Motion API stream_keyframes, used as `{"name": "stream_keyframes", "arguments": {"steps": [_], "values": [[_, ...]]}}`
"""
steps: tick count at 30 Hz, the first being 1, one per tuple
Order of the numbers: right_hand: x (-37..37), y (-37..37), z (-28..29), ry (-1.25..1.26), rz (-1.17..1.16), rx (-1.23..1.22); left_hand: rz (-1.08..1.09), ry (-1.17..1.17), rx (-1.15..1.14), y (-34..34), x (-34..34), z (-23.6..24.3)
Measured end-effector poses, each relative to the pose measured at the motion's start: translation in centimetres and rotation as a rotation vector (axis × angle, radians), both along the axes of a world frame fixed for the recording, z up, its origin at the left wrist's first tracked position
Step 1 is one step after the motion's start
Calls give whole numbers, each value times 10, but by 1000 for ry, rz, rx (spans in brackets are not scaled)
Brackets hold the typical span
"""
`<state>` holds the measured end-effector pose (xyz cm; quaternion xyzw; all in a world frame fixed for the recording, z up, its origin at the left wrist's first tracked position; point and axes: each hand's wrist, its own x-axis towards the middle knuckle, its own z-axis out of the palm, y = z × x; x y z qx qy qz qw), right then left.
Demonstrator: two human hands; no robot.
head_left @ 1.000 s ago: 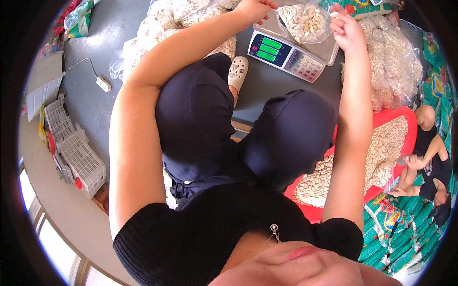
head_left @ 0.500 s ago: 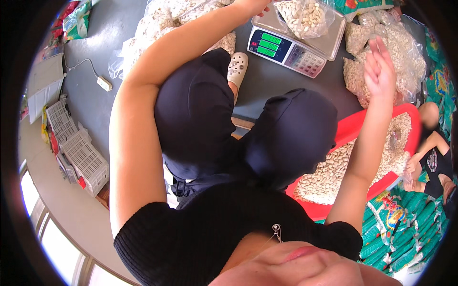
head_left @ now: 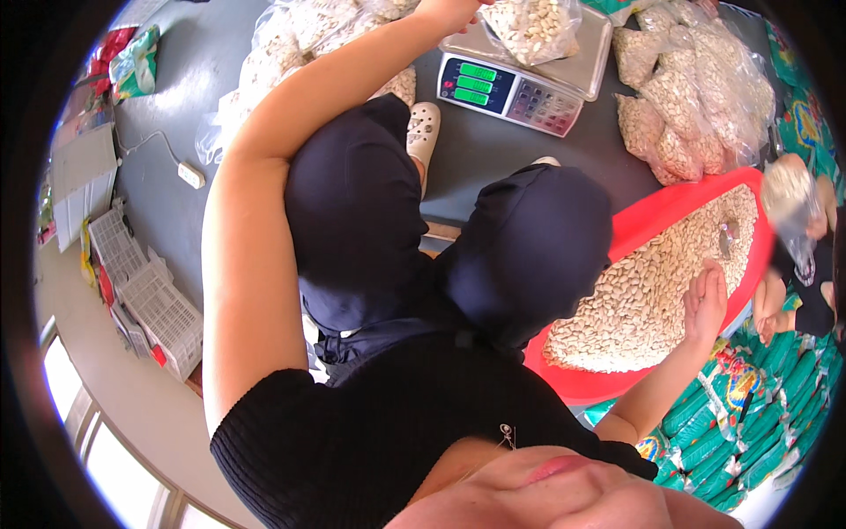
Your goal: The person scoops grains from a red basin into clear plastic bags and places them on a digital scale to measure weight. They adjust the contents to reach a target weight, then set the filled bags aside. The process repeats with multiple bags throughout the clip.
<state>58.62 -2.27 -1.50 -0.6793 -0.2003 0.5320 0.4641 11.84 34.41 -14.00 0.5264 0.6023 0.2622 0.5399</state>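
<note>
My left hand, partly cut off at the top edge, has its fingers curled beside a clear bag of pale beans; what they grip is unclear. The bag sits on a steel-topped scale with green displays. My right hand is open and empty, fingers loosely bent, over the pale beans in a red tub at my right. A small metal scoop lies in those beans, just beyond my fingertips.
Bean bags stand left and right of the scale. A co-worker is beside the tub with a filled bag. Green packs are stacked lower right. White crates and a power strip lie left.
My right hand has moved from beside the scale down to over the tub. My left hand stays by the bag. The co-worker's filled bag has come into view raised beside the tub.
</note>
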Motion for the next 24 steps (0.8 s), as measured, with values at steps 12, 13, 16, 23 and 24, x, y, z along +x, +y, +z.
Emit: {"name": "stream_keyframes", "arguments": {"steps": [12,13,16,23,24], "values": [[19,78,-25,-1238,337,-187,-799,989,432,23,94,30],[24,98,-36,-1235,302,-141,-851,1049,381,26,103,39],[59,174,-78,-1304,267,-24,-905,1114,293,35,120,43],[222,298,-186,-1427,-219,-462,-904,1070,295,43,134,48],[235,306,-196,-1446,-156,-550,-903,1063,292,44,130,45]]}}
